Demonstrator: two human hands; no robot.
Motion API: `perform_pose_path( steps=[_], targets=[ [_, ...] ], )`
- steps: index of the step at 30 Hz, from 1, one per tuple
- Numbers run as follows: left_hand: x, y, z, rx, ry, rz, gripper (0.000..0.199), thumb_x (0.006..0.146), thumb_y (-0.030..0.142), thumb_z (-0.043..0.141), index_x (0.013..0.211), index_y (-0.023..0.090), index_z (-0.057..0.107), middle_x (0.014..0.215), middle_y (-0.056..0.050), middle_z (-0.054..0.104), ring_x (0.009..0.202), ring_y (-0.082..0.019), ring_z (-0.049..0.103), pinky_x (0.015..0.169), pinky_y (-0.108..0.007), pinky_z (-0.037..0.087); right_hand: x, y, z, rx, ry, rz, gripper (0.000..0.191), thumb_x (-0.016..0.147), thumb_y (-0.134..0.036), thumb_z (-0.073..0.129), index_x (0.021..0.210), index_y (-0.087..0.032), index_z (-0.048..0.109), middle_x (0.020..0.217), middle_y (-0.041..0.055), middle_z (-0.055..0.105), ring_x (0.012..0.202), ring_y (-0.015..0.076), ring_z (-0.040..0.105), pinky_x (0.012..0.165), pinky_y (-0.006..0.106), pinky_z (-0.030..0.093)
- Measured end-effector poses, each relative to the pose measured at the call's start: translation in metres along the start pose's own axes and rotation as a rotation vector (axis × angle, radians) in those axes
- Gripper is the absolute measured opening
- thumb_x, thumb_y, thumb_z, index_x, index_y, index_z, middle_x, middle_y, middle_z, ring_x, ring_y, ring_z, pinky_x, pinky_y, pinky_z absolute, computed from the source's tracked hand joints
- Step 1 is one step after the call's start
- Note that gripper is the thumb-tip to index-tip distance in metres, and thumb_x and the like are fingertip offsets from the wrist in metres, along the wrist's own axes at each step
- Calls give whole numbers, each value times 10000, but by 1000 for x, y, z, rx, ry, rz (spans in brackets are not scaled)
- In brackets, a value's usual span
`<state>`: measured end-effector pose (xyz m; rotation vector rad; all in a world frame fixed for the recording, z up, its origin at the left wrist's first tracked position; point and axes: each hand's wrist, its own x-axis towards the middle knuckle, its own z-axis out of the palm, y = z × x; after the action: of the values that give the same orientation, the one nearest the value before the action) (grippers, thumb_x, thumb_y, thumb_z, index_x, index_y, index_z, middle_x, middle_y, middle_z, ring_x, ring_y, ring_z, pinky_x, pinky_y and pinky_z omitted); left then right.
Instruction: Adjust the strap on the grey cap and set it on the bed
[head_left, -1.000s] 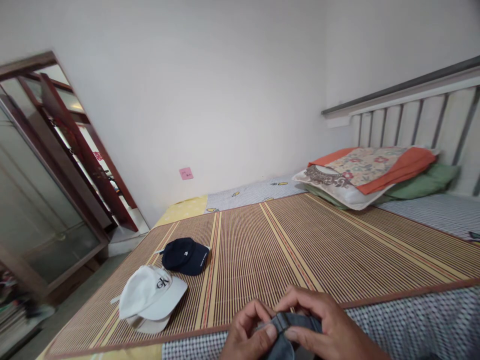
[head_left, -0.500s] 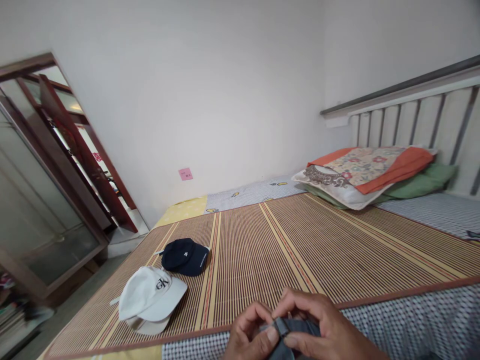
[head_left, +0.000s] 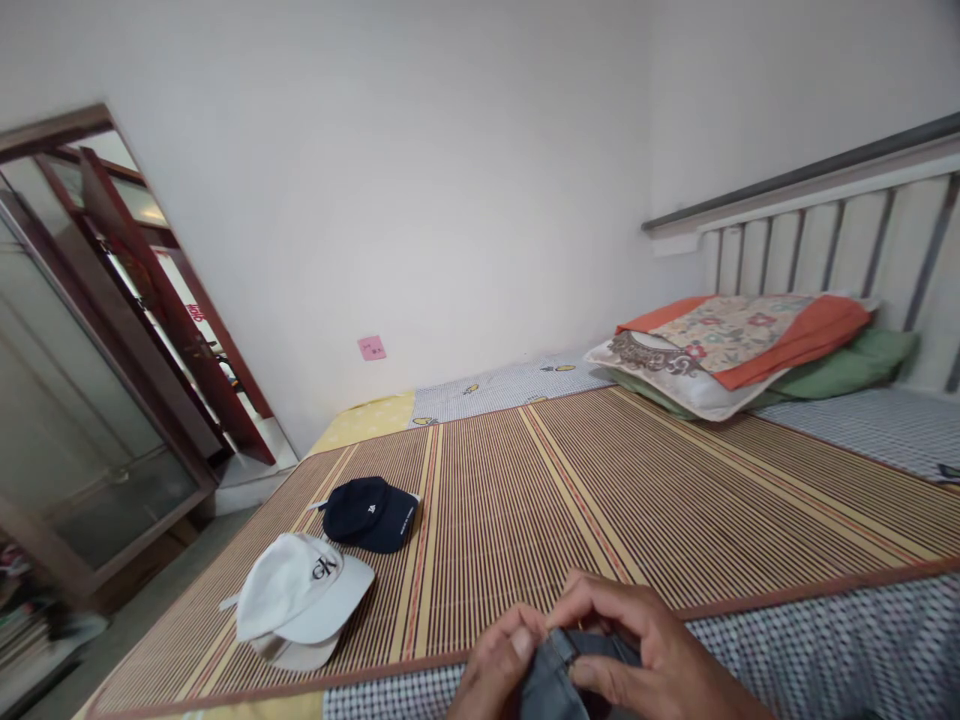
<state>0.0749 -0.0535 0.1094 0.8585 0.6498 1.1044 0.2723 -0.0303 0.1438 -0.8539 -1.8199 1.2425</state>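
At the bottom edge my left hand (head_left: pixel 501 655) and my right hand (head_left: pixel 637 645) are close together, fingertips nearly meeting. Between them is a grey cap (head_left: pixel 553 685), mostly hidden by fingers and the frame edge; a strap with a small loop or buckle shows. My left thumb and fingers pinch its left side. The right thumb and index finger grip the strap by the loop. To the left, a white cap (head_left: pixel 289 590) with black "CK" lettering rests on another pale cap (head_left: pixel 304 655). Just behind lies a navy cap (head_left: pixel 371 512), brim pointing right.
A striped bamboo mat (head_left: pixel 495 520) covers most of the bed, over a checked sheet (head_left: pixel 840 640). Pillows (head_left: pixel 750 345) with orange and floral cloth are stacked at the right, by a white slatted headboard (head_left: pixel 817 240). A mirror (head_left: pixel 142 300) leans against the wall at left.
My left thumb has shifted up off the strap's front, and more of the grey cloth shows below. The right hand and the other caps have hardly moved.
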Motion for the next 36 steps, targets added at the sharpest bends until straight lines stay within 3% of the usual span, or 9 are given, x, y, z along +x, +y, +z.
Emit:
perform_pose_path(
  steps=[3, 6, 11, 16, 22, 25, 28, 32, 36],
  targets=[
    [0, -2, -4, 4, 15, -24, 400, 798, 518, 820, 816, 150, 665, 723, 7, 505, 633, -95, 442, 624, -221, 345, -1, 1, -1, -12, 20, 29, 250, 772, -320, 754, 1012, -266, 797, 1057, 55, 720, 1130, 295, 614, 1066, 433, 421],
    [4, -3, -10, 84, -41, -17, 445, 749, 532, 861, 791, 144, 648, 735, -3, 531, 644, -90, 442, 634, -218, 342, 1, 0, 1, 18, 30, 14, 231, 771, -341, 771, 983, -256, 804, 1004, 54, 718, 1089, 295, 633, 1059, 444, 438],
    [6, -3, -13, 107, -26, 22, 487, 726, 568, 866, 761, 138, 641, 684, 19, 516, 599, -65, 391, 609, -204, 299, 4, -4, 3, 131, -49, -1, 239, 773, -329, 752, 991, -246, 803, 948, 41, 725, 938, 240, 659, 879, 351, 497],
    [1, -5, -12, 61, -83, 29, 477, 754, 589, 831, 753, 148, 650, 598, 31, 523, 524, -66, 391, 554, -211, 282, 7, 0, 4, 225, -61, 27, 258, 743, -312, 764, 982, -215, 775, 809, 6, 677, 782, 183, 612, 717, 286, 456],
    [-2, 0, -13, -73, -64, 51, 383, 795, 485, 831, 773, 142, 664, 613, 31, 532, 548, -62, 430, 590, -193, 336, 10, 8, -6, 218, -92, -4, 410, 823, -557, 736, 1014, -194, 736, 837, 16, 613, 795, 178, 551, 728, 294, 416],
    [-1, 5, -20, -139, -69, 39, 335, 770, 416, 859, 812, 139, 676, 654, 14, 558, 553, -60, 447, 563, -180, 332, 8, 17, -19, 193, -200, 5, 544, 861, -689, 645, 1007, -170, 714, 800, 4, 558, 722, 146, 473, 651, 269, 354],
    [2, 3, -31, -197, -112, 57, 300, 781, 390, 846, 814, 145, 675, 622, 20, 536, 519, -58, 431, 521, -174, 307, 5, 30, -30, 203, -306, 25, 600, 785, -763, 685, 851, -168, 641, 702, -35, 473, 628, 107, 374, 553, 239, 260],
    [5, -3, -44, -103, -153, 37, 335, 770, 430, 845, 821, 136, 693, 604, 12, 542, 491, -61, 418, 479, -187, 275, 5, 47, -33, 417, -259, 25, 544, 793, -689, 741, 760, -203, 498, 658, -61, 412, 569, 81, 328, 505, 217, 229],
    [3, -2, -45, -1, -149, -25, 383, 758, 476, 858, 846, 131, 718, 581, 24, 530, 503, -65, 431, 510, -199, 277, 6, 58, -28, 627, -189, -12, 476, 841, -588, 761, 766, -199, 497, 664, -49, 456, 561, 76, 359, 508, 200, 281]
  ],
)
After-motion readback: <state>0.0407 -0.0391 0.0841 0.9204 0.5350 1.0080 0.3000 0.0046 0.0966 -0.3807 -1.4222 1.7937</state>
